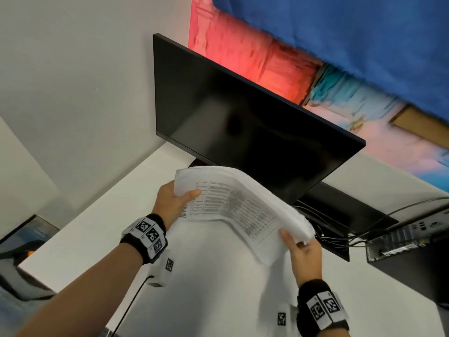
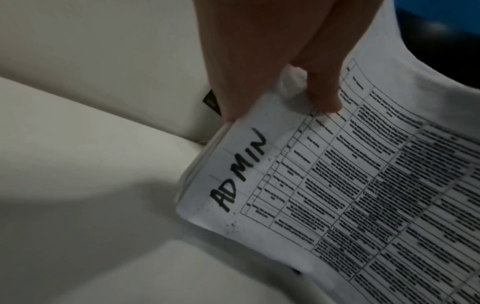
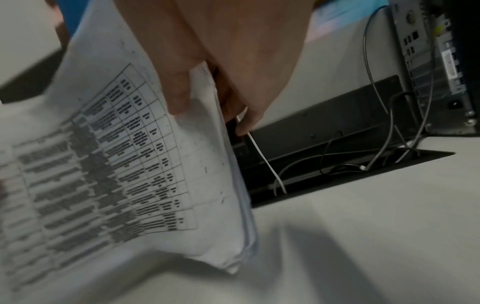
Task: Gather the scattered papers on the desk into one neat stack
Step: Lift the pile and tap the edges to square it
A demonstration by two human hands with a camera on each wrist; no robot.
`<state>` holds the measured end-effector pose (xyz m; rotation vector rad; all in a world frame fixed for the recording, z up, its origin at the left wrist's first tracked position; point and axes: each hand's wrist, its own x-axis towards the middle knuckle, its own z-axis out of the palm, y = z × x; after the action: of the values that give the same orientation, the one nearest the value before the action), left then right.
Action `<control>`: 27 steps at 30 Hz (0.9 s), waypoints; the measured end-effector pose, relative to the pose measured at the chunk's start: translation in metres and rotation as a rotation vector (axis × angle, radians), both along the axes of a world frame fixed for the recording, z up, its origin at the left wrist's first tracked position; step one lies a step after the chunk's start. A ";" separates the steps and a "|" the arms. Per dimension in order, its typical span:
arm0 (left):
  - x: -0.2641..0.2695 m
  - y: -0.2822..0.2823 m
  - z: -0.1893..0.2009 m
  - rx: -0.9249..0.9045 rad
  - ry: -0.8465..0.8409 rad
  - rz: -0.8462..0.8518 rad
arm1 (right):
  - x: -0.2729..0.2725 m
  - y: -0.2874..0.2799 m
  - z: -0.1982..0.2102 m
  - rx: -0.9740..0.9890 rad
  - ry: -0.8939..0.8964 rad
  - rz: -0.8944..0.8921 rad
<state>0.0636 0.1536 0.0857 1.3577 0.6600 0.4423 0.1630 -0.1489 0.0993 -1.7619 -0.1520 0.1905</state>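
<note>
A thick stack of papers hangs in the air above the white desk, in front of the monitor. The top sheet carries a printed table and the handwritten word ADMIN. My left hand grips the stack's left end, thumb on top. At the other end my right hand grips the papers, thumb on the top sheet and fingers underneath. The stack bows upward between the two hands. No loose sheets show on the desk.
A black monitor stands just behind the stack. To the right, a black cable tray with wires is sunk into the desk, with a computer case beside it. A colourful wall picture hangs behind.
</note>
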 end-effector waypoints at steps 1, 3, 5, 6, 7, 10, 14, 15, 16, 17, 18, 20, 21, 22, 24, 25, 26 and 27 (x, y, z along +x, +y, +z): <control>0.000 0.000 0.005 0.000 -0.032 0.022 | 0.000 0.000 0.004 0.084 0.038 -0.019; -0.001 0.002 0.009 0.019 -0.062 0.047 | 0.000 0.002 0.004 0.165 0.102 -0.068; -0.002 0.002 0.008 0.068 -0.026 0.022 | -0.001 0.004 -0.005 0.159 0.183 -0.093; -0.001 0.000 0.008 0.070 -0.008 0.009 | -0.003 0.008 -0.008 0.134 0.223 -0.117; 0.000 -0.003 0.007 0.048 0.002 0.005 | -0.003 0.011 -0.011 0.107 0.246 -0.148; 0.008 -0.012 0.006 -0.034 0.009 0.034 | 0.000 0.018 -0.015 0.050 0.284 -0.238; 0.013 -0.012 0.006 -0.024 0.010 0.054 | 0.002 0.010 -0.019 0.027 0.300 -0.291; 0.013 -0.012 0.006 -0.018 -0.001 0.046 | 0.002 0.007 -0.018 0.033 0.292 -0.298; 0.013 -0.013 0.006 -0.010 -0.014 0.035 | 0.001 0.005 -0.016 0.040 0.285 -0.301; 0.013 -0.014 0.007 -0.002 -0.016 0.025 | -0.001 0.004 -0.015 0.049 0.279 -0.288; 0.014 -0.016 0.007 0.009 -0.002 0.017 | -0.003 0.004 -0.014 0.059 0.276 -0.268; 0.016 -0.018 0.010 0.035 0.015 0.011 | -0.006 0.006 -0.014 0.113 0.248 -0.220; 0.018 -0.019 0.014 0.037 0.007 0.015 | -0.007 0.007 -0.011 0.152 0.225 -0.211; 0.020 -0.019 0.018 0.028 0.003 0.030 | -0.008 0.008 -0.008 0.188 0.199 -0.213; 0.025 -0.019 0.024 0.021 -0.015 0.088 | -0.008 0.010 0.000 0.230 0.164 -0.258; 0.028 -0.019 0.026 0.029 -0.013 0.115 | -0.008 0.012 0.005 0.244 0.161 -0.294; 0.030 -0.020 0.028 0.040 -0.004 0.132 | -0.006 0.013 0.008 0.254 0.166 -0.327; 0.031 -0.020 0.029 0.045 -0.001 0.138 | -0.004 0.014 0.010 0.255 0.182 -0.353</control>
<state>0.0950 0.1340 0.1149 1.3589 0.7491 0.5710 0.1591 -0.1347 0.1096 -1.4809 0.2558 0.0698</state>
